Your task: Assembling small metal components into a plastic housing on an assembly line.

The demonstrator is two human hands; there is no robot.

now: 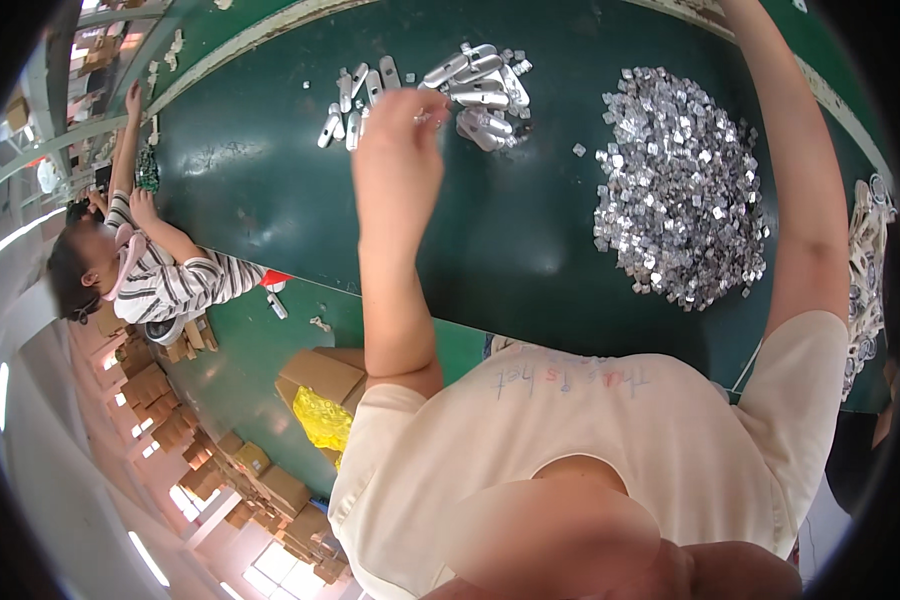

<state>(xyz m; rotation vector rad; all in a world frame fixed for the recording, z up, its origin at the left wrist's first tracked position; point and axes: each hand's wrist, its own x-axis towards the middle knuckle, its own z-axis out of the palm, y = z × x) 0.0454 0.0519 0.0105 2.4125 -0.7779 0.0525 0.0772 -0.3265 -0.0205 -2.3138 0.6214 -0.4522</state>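
My left hand (402, 125) is raised over the dark green table (530, 220), its fingers curled together. A bit of something small and shiny shows at the fingertips, too little to name. Just beyond the hand lie two loose groups of silver, elongated metal casings with slots, a left group (388, 72) and a right group (482, 92). Small silver pieces lie among them. To the right is a large heap of small, shiny, squarish metal pieces (680, 185), with one loose piece (579, 150) beside it. My right arm (805, 190) reaches past the heap, and its hand is outside the picture.
Across the table at left, a person in a striped top (170, 285) works with both arms on the bench. An open cardboard box (320, 375) with a yellow bag (322, 418) stands on the floor left of me. Pale parts (867, 270) are piled at the far right.
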